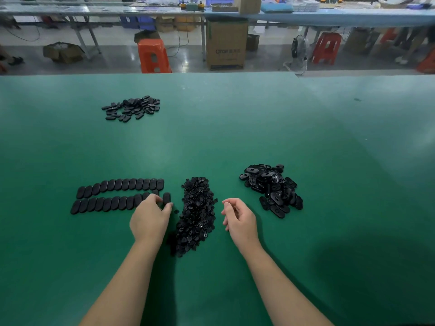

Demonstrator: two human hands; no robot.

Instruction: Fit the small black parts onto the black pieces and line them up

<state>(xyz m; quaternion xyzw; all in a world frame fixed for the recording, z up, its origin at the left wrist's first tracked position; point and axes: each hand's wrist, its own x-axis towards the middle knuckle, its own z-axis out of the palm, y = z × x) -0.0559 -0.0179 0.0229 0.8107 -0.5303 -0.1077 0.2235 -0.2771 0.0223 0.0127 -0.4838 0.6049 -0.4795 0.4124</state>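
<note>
Black oval pieces in two rows [117, 195] lie left of the heap of small parts [197, 212] (the landmark); the left hand [150, 220] pinches the newest piece [166, 197] at the row's end. Right of the heap, the right hand [237, 220] hangs loosely curled, empty, near the unfitted pile [270, 189]. Next, I judge: fetch another.

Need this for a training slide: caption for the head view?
Left hand places an oval piece at the second row's end; right hand waits beside the small-parts pile.

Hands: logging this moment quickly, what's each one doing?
Left hand: fingertips on the oval piece ending the near row.
Right hand: loosely curled, empty.
</note>
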